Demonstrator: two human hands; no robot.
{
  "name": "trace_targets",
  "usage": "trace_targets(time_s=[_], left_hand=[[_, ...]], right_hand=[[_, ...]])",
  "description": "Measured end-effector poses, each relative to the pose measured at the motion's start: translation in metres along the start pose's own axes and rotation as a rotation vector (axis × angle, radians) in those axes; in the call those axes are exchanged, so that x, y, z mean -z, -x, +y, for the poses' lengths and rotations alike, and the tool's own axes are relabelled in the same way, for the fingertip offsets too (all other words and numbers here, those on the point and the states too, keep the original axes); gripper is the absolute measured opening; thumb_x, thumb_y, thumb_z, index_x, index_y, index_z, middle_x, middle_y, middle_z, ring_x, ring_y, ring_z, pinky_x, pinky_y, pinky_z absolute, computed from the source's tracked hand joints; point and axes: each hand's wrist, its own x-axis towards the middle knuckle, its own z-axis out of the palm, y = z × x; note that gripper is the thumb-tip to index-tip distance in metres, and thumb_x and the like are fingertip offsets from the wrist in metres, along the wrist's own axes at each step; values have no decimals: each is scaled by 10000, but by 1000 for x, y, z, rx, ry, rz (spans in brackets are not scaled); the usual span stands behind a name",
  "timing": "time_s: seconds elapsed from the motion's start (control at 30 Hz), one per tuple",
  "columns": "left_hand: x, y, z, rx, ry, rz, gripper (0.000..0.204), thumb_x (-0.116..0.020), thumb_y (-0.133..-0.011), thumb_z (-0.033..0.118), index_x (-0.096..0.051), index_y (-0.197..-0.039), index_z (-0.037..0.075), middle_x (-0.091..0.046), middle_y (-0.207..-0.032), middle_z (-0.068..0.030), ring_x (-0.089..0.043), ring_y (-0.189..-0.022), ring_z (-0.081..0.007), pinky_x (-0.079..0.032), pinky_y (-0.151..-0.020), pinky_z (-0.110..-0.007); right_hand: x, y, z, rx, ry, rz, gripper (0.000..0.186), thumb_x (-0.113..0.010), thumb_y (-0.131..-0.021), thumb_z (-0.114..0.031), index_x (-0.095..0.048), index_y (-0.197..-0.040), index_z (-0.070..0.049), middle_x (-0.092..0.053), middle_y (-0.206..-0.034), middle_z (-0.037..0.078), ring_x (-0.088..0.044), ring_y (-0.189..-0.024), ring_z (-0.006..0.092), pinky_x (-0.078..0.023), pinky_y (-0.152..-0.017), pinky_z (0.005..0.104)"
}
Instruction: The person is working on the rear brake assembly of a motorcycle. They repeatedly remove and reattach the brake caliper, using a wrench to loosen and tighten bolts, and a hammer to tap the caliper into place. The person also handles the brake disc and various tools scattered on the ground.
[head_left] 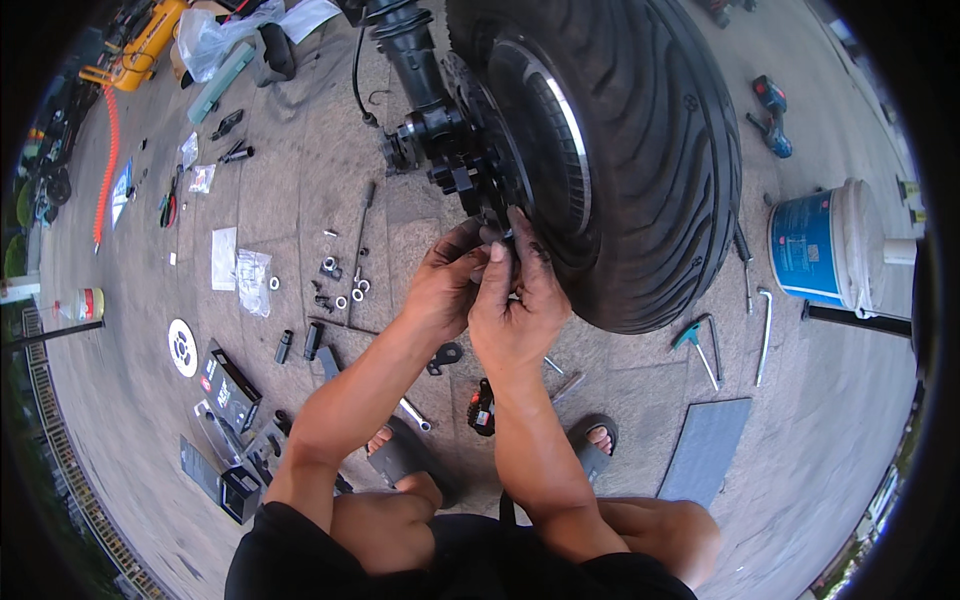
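A large black tyre (660, 180) with a wheel hub (545, 130) stands before me, carried by a black fork leg (408, 55). Beside the hub, dark metal parts and a brake disc (490, 110) sit at the fork's lower end. Just below these parts my left hand (448, 280) and my right hand (520, 305) meet, both smudged black. The fingers of each are pinched together at something small and dark, mostly hidden by the fingertips, so its kind does not show.
Nuts and rings (345, 290), a long ratchet (362, 235) and sockets (298, 343) lie left. A green-handled hex key (695, 345), a bent wrench (765, 335), a blue-white bucket (815, 245) and a cordless drill (772, 118) are at right. Opened boxes (230, 385) sit lower left.
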Motion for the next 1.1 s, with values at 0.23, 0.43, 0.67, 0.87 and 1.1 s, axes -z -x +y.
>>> trace_targets(time_s=[0.23, 0.43, 0.67, 0.87, 1.1], left_hand=[[-3, -3, -3, -30, 80, -70, 396, -542, -889, -52, -491, -1278, 2, -629, -1110, -121, -633, -992, -223, -554, -857, -351], [6, -9, -5, 1, 60, -144, 477, -570, -870, -9, -441, -1329, -16, -579, -1195, -127, -605, -1046, -237, -516, -917, -374], [11, -15, -10, 34, 165, -155, 488, -609, -838, -31, -473, -1304, 14, -632, -999, -82, -647, -875, -192, -566, -755, -323], [14, -17, -12, 34, 188, -130, 471, -624, -818, -35, -514, -1274, 9, -642, -970, -77, -634, -826, -169, -551, -690, -293], [15, -17, -14, 34, 172, -119, 488, -630, -812, -28, -510, -1285, -20, -641, -982, -88, -627, -836, -170, -538, -708, -286]], right_hand=[[23, -21, -16, 277, 351, -157, 325, -636, -852, -35, -633, -1174, 6, -695, -955, 159, -685, -788, 179, -531, -702, 292], [30, -30, -32, 348, 588, -317, 346, -627, -857, -52, -602, -1196, 12, -680, -968, 184, -665, -765, 220, -532, -676, 312], [16, -19, -22, 93, 389, -204, 294, -580, -885, -28, -598, -1173, 26, -697, -899, 180, -698, -769, 199, -536, -672, 294], [20, -17, -21, 101, 403, -241, 280, -551, -924, -17, -549, -1201, 28, -612, -738, 25, -527, -578, 44, -414, -499, 182], [18, -18, -29, -23, 377, -234, 306, -553, -899, 15, -517, -1195, 84, -659, -922, 146, -638, -729, 134, -510, -625, 216]])
